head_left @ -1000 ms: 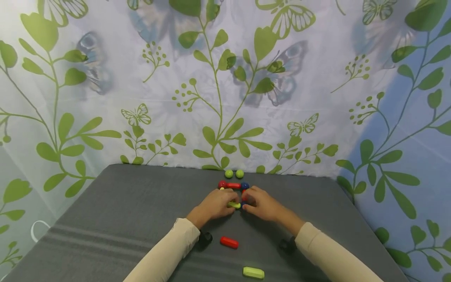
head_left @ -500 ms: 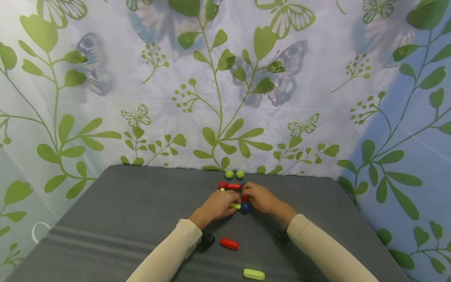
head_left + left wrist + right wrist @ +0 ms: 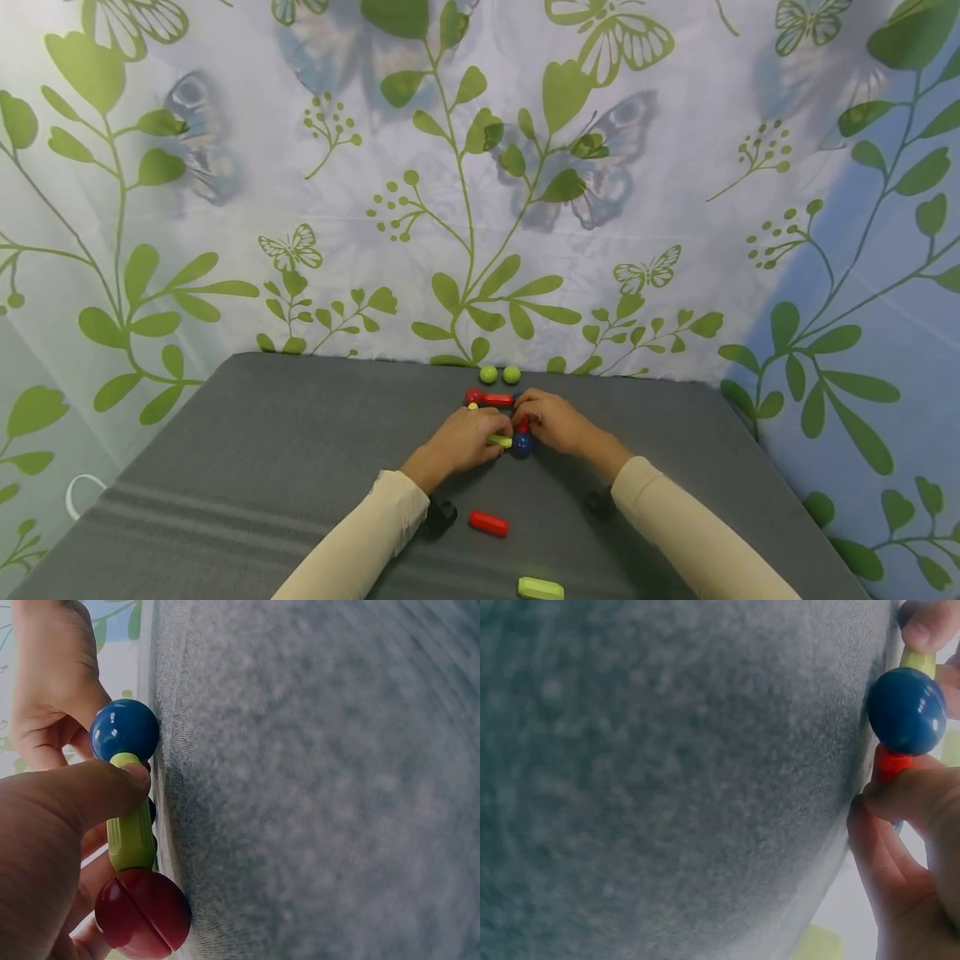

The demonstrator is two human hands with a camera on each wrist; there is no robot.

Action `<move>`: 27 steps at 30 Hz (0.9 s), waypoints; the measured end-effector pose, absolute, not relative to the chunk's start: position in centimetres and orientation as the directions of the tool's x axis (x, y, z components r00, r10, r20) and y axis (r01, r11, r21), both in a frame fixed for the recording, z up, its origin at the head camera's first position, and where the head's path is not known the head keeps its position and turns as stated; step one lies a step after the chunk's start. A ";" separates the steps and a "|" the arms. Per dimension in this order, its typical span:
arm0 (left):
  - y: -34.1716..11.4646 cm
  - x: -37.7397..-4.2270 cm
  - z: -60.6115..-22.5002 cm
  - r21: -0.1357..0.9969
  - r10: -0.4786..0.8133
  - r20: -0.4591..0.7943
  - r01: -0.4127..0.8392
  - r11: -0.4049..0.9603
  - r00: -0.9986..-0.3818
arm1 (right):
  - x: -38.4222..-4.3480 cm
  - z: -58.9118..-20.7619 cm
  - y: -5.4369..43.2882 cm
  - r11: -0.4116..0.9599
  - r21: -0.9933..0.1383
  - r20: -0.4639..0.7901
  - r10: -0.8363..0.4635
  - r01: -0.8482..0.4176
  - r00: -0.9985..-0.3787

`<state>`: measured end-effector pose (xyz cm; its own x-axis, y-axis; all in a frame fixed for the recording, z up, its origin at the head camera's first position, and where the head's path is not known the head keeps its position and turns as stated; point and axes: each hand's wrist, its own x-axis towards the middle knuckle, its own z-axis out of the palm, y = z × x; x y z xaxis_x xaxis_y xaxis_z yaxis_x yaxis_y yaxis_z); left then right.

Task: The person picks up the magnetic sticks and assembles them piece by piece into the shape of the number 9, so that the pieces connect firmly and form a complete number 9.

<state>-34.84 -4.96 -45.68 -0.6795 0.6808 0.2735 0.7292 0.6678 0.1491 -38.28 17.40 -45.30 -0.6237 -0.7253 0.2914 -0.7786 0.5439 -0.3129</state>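
Note:
Sticks and balls form a square frame on the grey surface. My left hand (image 3: 467,438) pinches the front yellow-green stick (image 3: 131,836), thumb across it. That stick runs from a red ball (image 3: 142,915) to a blue ball (image 3: 906,711). Thumb and fingers of my right hand (image 3: 557,423) pinch the right-side red stick (image 3: 894,763), which meets the same blue ball. Along the back, a red stick (image 3: 498,400) joins a red ball (image 3: 473,397); the far blue corner is mostly hidden by my right hand. A left-side yellow stick (image 3: 472,407) shows only at its end.
Two green balls (image 3: 489,374) sit side by side behind the frame, near the patterned curtain (image 3: 337,208). Closer to me, a loose red stick (image 3: 488,523) and a loose yellow-green stick (image 3: 541,588) lie on the grey surface (image 3: 300,467).
My right hand has shifted from the near blue ball back along the right-side red stick, so that ball now shows fully. The left hand keeps its pinch with little movement.

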 end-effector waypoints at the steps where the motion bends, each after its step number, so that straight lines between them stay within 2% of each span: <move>1: -4.9 -34.8 -45.7 0.152 0.681 0.274 0.729 0.667 -0.679 | -38.2 -45.3 17.5 0.546 -0.316 0.290 -0.723 -0.776 -0.627; 11: -4.5 -34.8 -45.6 0.184 0.676 0.277 0.728 0.660 -0.683 | -37.6 -44.9 18.0 0.544 -0.327 0.301 -0.716 -0.773 -0.630; 18: -4.6 -34.8 -45.6 0.184 0.674 0.295 0.733 0.655 -0.677 | -36.7 -44.9 18.9 0.597 -0.326 0.285 -0.677 -0.733 -0.678; 22: -4.8 -34.8 -45.7 0.199 0.674 0.298 0.734 0.649 -0.677 | -34.5 -44.7 19.2 0.621 -0.351 0.258 -0.656 -0.701 -0.710; 27: -5.0 -34.8 -45.8 0.211 0.670 0.300 0.732 0.648 -0.679 | -29.9 -44.2 18.7 0.622 -0.376 0.186 -0.676 -0.687 -0.713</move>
<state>-34.81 -5.05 -45.83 -0.6790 0.6701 0.2998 0.7322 0.6477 0.2106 -29.90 18.73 -44.17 -0.7132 -0.6759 0.1859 -0.6872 0.6217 -0.3758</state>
